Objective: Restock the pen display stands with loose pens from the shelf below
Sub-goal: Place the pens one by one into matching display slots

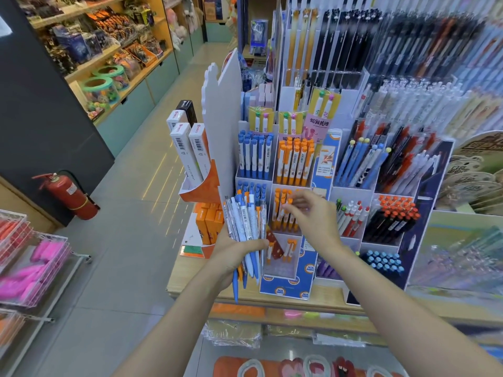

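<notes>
The bundle of pens point(246, 229) stands near upright in my left hand point(231, 254), long axes vertical, clicker ends up, tips hanging below my palm. It sits directly in front of the tiered display stand point(304, 278), at its left compartments. Barrels are smooth plastic, white with blue or orange clips. My left hand grips the bundle, fingers wrapped round. My right hand point(313, 219), fingers loosely spread, reaches at the stand's middle-tier orange pens point(283, 210); contact is blurred, so I cannot tell.
</notes>
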`<state>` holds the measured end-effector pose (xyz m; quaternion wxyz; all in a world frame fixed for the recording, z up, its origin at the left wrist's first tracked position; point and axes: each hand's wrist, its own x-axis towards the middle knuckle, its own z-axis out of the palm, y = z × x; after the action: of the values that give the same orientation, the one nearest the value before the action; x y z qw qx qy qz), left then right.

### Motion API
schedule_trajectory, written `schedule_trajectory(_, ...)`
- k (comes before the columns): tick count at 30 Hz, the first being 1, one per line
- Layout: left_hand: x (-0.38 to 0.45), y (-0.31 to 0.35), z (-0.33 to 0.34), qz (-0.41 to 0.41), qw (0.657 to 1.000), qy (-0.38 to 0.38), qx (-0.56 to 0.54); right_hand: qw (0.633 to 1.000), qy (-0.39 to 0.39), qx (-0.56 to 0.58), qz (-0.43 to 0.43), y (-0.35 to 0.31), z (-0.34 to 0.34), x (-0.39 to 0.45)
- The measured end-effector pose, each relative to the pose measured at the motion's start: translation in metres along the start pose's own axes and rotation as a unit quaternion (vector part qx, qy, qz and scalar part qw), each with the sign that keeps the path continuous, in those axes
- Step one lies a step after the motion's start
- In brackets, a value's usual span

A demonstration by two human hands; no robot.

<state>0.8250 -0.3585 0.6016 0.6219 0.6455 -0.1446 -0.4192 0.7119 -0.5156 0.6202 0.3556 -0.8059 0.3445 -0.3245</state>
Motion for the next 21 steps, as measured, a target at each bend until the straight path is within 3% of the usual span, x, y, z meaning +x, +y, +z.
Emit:
schedule_trajectory(7,-0.002,0.001,-0.004,0.002,1.0,-0.008,-0.008,0.999,-0.021,-0.03,-0.017,0.015,0.02,-0.003)
schedule_trajectory(16,-0.005,0.0,-0.007,-0.004,1.0,-0.02,-0.006,0.969,0.022,-0.192,-0.154,0.021,0.031,0.002)
schedule_trajectory(21,-0.006,0.0,-0.009,-0.005,1.0,-0.024,0.0,0.965,0.046,-0.202,-0.159,0.022,0.032,-0.005)
